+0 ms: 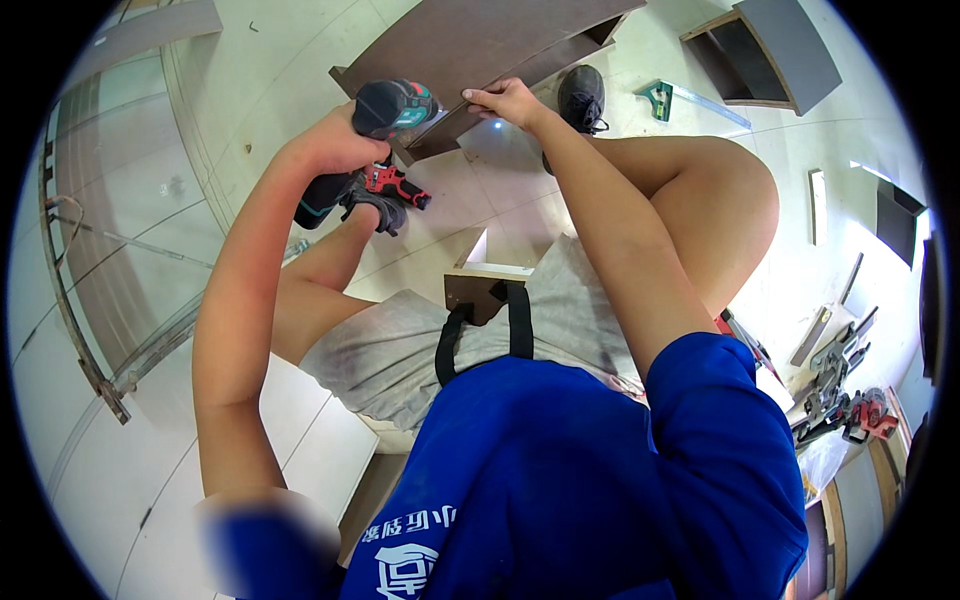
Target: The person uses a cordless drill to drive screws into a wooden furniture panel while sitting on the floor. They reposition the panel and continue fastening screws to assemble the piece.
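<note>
My left hand (345,143) is wrapped round the grip of a teal and black cordless drill (393,108). The drill's nose points right, at the near edge of a dark brown cabinet (480,45) lying on the floor ahead of me. Just right of the nose, my right hand (508,103) has its thumb and fingers pinched together against that edge; anything small between them is too small to make out. A red and black power tool (395,186) rests beside my left foot, below the drill.
Beyond my right shoe (582,97) lie a green-handled try square (660,100) and an open dark box (790,50). Several tools, including a red one (872,413), are gathered at the right. A framed panel (130,220) lies at the left. A small brown box (470,290) sits between my thighs.
</note>
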`<action>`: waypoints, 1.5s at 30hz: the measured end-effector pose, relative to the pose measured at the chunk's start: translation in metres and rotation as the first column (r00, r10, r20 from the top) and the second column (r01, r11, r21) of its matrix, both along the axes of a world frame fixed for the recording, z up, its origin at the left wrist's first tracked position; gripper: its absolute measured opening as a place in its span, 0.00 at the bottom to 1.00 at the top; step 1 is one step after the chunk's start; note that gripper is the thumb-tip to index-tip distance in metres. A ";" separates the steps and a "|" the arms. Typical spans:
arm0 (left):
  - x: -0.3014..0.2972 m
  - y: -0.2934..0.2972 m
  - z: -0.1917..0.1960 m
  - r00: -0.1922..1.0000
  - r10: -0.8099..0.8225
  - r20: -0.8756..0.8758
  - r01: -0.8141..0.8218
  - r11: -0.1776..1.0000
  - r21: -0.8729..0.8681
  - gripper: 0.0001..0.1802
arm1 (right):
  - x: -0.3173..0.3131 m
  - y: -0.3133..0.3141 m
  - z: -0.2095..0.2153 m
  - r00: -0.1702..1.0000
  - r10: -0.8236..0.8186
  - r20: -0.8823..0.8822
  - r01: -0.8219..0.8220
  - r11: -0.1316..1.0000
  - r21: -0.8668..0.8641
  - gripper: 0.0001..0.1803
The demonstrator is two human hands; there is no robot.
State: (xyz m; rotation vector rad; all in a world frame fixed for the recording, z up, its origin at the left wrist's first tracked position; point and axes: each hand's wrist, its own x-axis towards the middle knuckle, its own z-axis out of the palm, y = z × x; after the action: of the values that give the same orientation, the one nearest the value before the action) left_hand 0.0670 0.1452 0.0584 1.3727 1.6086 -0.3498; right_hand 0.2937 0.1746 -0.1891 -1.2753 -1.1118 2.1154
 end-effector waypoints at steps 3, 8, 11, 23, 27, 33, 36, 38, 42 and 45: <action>0.004 0.001 0.004 1.000 0.028 0.012 -0.028 0.999 -0.023 0.17 | 0.000 0.001 -0.005 1.000 -0.002 0.002 0.002 1.000 0.001 0.31; 0.007 0.000 0.007 0.999 0.032 0.006 -0.032 0.999 -0.028 0.16 | -0.001 -0.001 -0.005 1.000 -0.018 -0.011 0.018 1.000 0.006 0.30; 0.010 0.002 0.008 1.000 0.010 -0.010 -0.010 0.998 -0.054 0.16 | 0.000 0.001 -0.004 1.000 0.014 0.012 -0.014 1.000 0.012 0.30; 0.003 0.000 0.001 1.000 0.018 -0.001 -0.018 1.000 -0.014 0.17 | -0.001 0.001 -0.008 1.000 -0.010 -0.012 0.010 1.000 0.018 0.31; 0.004 0.000 0.002 1.000 0.006 0.009 -0.006 1.000 -0.020 0.17 | -0.001 0.001 -0.011 1.000 -0.010 -0.015 0.010 1.000 0.014 0.31; 0.012 0.002 0.013 0.999 0.037 0.007 -0.036 0.997 -0.074 0.17 | -0.002 0.000 -0.007 1.000 -0.007 -0.003 0.007 1.000 0.026 0.30; 0.010 0.004 0.010 1.000 0.029 0.012 -0.028 0.997 -0.074 0.17 | -0.001 0.002 -0.008 1.000 -0.011 0.003 0.011 1.000 0.025 0.27; 0.011 0.003 0.011 0.999 0.031 0.012 -0.030 0.997 -0.077 0.17 | -0.002 0.001 -0.009 0.999 -0.032 -0.006 0.032 0.999 0.025 0.26; 0.014 0.002 0.013 0.999 0.049 0.002 -0.049 0.995 -0.084 0.17 | -0.003 0.002 -0.007 1.000 0.025 0.018 -0.026 0.998 0.050 0.27; 0.010 0.002 0.009 0.998 0.060 0.005 -0.059 0.994 -0.093 0.17 | -0.002 0.002 -0.006 0.999 0.034 0.029 -0.035 0.999 0.039 0.27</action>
State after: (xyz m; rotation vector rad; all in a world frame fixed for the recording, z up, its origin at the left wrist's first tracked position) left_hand 0.0775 0.1467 0.0675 1.2521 1.6035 -0.3786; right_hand 0.2917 0.1763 -0.1952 -1.2799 -1.1897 2.0956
